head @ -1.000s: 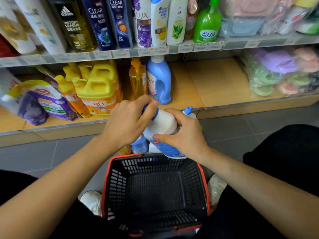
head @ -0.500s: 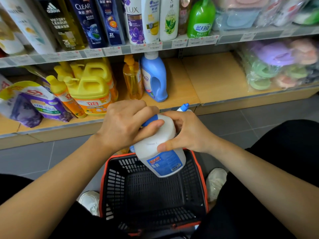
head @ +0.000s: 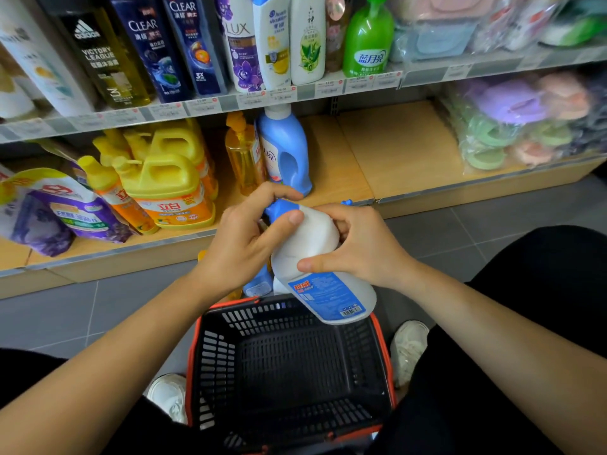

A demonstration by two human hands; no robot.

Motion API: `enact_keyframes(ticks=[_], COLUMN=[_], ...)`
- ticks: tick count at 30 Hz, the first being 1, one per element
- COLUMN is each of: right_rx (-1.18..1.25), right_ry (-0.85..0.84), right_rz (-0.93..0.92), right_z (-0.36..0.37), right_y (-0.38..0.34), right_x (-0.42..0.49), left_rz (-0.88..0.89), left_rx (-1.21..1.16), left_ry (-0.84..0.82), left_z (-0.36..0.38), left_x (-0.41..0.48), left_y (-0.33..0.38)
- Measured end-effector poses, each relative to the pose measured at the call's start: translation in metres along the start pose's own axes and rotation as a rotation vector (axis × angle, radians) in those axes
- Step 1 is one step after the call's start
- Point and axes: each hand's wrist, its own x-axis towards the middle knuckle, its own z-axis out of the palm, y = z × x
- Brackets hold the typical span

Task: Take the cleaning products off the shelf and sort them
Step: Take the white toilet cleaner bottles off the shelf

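You hold a white plastic bottle with a blue label and a blue cap (head: 315, 257) in both hands, in the air over the far rim of the black plastic shopping basket with an orange-red rim (head: 193, 356). The bottle is tilted: its cap end points up toward the shelves, and its base hangs above the basket's far right corner without touching it.

Your left hand (head: 243, 244) is curled round the blue cap and neck, with the thumb pressed on the white shoulder. Your right hand (head: 358, 247) wraps the body from the far side, its thumb laid across the front just above the label. A small blue tip (head: 346, 202) shows above your right knuckles; you cannot tell what it belongs to.

The basket stands on the grey tiled floor (head: 82, 307) between your white shoes (head: 407, 349). Just beyond it a small blue bottle (head: 258, 284) stands on the floor.

On the wooden lower shelf (head: 394, 152) stand a tall blue detergent bottle with a handle (head: 284, 152), an amber pump bottle (head: 243, 159) just beside it, yellow jugs with orange labels (head: 164, 178) and purple refill pouches (head: 65, 211). The upper shelf (head: 328, 90) carries a row of shampoo bottles and a green pump bottle (head: 368, 37).
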Motion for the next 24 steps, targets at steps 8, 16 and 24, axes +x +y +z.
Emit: enact_keyframes(ticks=[8, 16, 24], right_rx=[0.287, 0.498, 0.704], right_ry=[0.120, 0.222, 0.340], right_rz=[0.045, 0.111, 0.177], right_z=[-0.023, -0.031, -0.044], right_y=[-0.003, -0.006, -0.003], right_x=[0.005, 0.005, 0.010], left_rz=[-0.106, -0.373, -0.420], left_rx=[-0.205, -0.511, -0.440], left_ry=[-0.214, -0.400, -0.313], left_z=[0.009, 0.031, 0.035], left_x=[-0.009, -0.032, -0.039], left_y=[-0.026, -0.040, -0.047])
